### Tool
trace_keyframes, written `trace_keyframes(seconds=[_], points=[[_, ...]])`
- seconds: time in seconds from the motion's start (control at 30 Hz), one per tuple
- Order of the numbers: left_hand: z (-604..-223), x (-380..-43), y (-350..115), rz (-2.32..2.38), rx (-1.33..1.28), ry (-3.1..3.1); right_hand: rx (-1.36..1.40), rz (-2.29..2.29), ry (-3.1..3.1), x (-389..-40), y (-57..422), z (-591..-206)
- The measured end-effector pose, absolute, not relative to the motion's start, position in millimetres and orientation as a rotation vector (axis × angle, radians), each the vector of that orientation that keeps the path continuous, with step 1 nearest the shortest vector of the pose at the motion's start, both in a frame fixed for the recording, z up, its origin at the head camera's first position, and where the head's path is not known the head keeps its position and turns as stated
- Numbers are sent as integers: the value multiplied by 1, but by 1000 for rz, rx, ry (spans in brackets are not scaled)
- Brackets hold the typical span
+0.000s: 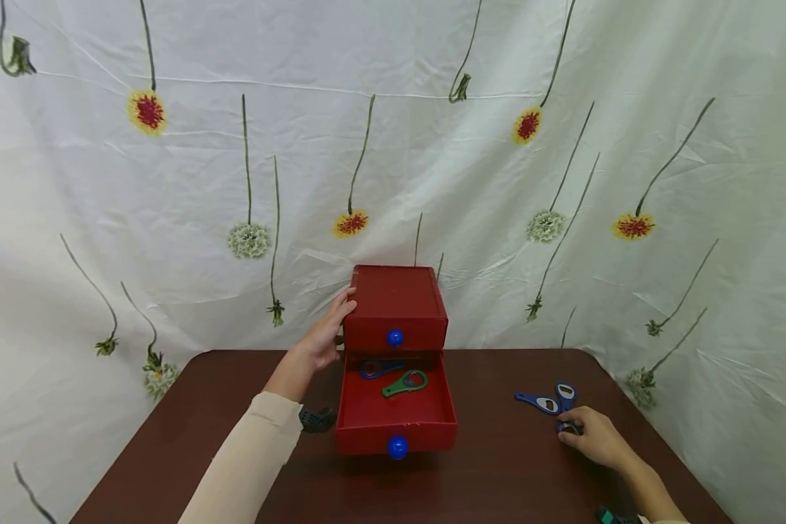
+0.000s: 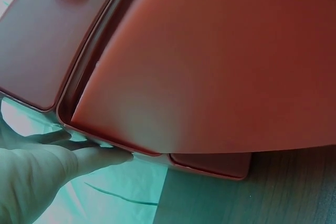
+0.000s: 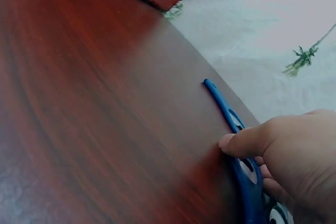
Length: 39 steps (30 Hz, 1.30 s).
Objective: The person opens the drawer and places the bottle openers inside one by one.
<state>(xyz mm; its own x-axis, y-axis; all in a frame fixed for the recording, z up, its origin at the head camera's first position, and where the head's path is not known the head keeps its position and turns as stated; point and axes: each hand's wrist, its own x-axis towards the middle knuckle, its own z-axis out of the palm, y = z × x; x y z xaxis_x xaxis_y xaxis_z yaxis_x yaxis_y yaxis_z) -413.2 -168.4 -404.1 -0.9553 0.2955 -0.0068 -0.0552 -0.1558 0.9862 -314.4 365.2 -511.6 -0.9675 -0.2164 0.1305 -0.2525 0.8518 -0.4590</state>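
A red two-drawer cabinet (image 1: 398, 291) stands at the back of the table with its lower drawer (image 1: 367, 413) pulled out. Inside that drawer lie a green bottle opener (image 1: 398, 387) and, deeper in, a blue one. My left hand (image 1: 317, 342) rests against the cabinet's left side, fingers extended; the left wrist view shows them (image 2: 102, 156) along its edge. Over on the right side of the table, my right hand (image 1: 596, 437) pinches a blue bottle opener (image 3: 247, 174) between thumb and fingers, partly hidden by the hand. Two more blue bottle openers (image 1: 538, 402) lie just beyond it.
Each drawer front has a round blue knob, the upper one (image 1: 395, 338) on a closed drawer and the lower one (image 1: 397, 447) at the front. Behind the dark brown table (image 1: 498, 466) hangs a white cloth (image 1: 471, 167) printed with flowers.
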Motion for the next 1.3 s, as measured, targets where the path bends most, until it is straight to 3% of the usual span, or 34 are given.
trace_keyframes(seconds=[0.37,1.3], points=[[-403,-414,-169,2195,287,1898,280,871,-2974,-322,361,-508],[-404,-413,-169,2204,258,1868,475,910,-2861,-339,311,-471]])
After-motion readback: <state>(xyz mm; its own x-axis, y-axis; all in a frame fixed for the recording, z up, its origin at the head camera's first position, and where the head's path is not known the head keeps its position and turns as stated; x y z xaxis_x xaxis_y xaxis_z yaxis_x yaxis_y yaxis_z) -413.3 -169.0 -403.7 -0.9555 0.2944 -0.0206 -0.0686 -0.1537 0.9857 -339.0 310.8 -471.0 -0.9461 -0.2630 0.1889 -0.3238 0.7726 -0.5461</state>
